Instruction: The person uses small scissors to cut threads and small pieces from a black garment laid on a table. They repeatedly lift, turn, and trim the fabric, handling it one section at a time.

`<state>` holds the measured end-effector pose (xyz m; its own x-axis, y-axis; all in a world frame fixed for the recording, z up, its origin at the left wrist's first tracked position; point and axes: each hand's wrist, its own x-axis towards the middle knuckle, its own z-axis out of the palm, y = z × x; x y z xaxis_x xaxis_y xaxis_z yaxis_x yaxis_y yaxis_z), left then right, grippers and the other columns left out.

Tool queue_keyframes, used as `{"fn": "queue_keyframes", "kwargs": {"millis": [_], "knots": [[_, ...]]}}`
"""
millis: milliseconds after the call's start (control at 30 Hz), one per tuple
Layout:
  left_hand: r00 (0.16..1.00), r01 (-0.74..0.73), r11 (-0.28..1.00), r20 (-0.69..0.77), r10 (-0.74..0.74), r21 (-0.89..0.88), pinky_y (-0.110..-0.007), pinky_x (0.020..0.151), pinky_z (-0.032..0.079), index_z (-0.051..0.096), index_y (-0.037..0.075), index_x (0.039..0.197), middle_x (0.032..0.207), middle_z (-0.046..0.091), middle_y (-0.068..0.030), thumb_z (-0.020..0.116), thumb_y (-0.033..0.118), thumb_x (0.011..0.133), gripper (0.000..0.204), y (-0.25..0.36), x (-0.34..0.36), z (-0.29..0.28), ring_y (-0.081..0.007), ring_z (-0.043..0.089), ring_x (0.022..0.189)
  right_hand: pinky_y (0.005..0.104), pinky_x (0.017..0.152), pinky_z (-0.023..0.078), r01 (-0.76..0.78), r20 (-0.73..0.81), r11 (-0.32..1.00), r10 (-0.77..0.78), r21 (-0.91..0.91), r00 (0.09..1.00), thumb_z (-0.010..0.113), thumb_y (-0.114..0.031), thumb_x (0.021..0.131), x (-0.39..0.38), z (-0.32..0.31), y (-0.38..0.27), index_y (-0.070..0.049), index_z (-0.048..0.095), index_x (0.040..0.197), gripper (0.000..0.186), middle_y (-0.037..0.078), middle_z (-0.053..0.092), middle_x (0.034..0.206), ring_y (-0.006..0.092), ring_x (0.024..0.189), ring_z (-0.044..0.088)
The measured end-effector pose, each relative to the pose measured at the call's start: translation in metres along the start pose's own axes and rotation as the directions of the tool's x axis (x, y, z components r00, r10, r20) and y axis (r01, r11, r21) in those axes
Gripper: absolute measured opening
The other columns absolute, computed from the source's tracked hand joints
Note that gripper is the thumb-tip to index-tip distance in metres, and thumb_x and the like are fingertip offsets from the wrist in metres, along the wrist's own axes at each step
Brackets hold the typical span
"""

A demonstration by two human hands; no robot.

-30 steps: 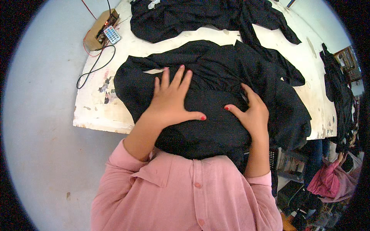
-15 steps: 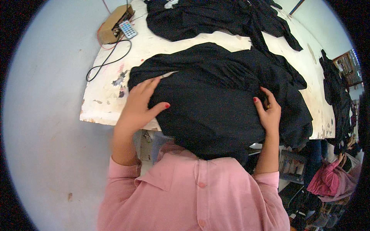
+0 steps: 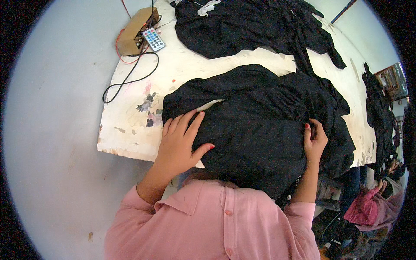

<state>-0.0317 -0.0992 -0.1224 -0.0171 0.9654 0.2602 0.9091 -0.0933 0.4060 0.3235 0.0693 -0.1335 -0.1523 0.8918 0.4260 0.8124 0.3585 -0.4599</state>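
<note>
A black garment [image 3: 255, 143] lies bunched on the near part of the table, its front part hanging over the edge against my pink shirt. My left hand [image 3: 182, 138] rests on its left side, fingers stretched and thumb apart. By those fingertips a gap between two layers of the cloth lets a pale strip show. At the garment's right side my right hand [image 3: 315, 141] has its fingers bent in close to the thumb, pinching the black cloth. Folds and gathers run across the cloth near that hand.
Another heap of black cloth [image 3: 242, 30] covers the table's far side, with a white scrap [image 3: 209, 8] on it. At far left, a brown box [image 3: 134, 32] with wires and a remote control [image 3: 154, 40] sit on the worn white table [image 3: 130, 134]. A person in pink [image 3: 363, 208] works at right.
The view has shifted, so everything sits lower and further right. My left fingers have spread at the cloth's gap, and my right fingers have drawn in toward the thumb.
</note>
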Motion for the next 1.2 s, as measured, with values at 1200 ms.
{"fn": "queue_keyframes", "kwargs": {"millis": [1200], "knots": [[0.622, 0.026, 0.064, -0.035, -0.782, -0.998, -0.034, 0.073, 0.052, 0.057, 0.002, 0.101, 0.091, 0.064, -0.0086, 0.055, 0.011, 0.092, 0.013, -0.032, 0.024, -0.015, -0.0180, 0.063, 0.082, 0.0278, 0.077, 0.048, -0.027, -0.053, 0.898, 0.056, 0.440, 0.997, 0.066, -0.004, 0.083, 0.033, 0.039, -0.021, 0.004, 0.061, 0.098, 0.017, 0.013, 0.064, 0.091, 0.0198, 0.082, 0.061]]}}
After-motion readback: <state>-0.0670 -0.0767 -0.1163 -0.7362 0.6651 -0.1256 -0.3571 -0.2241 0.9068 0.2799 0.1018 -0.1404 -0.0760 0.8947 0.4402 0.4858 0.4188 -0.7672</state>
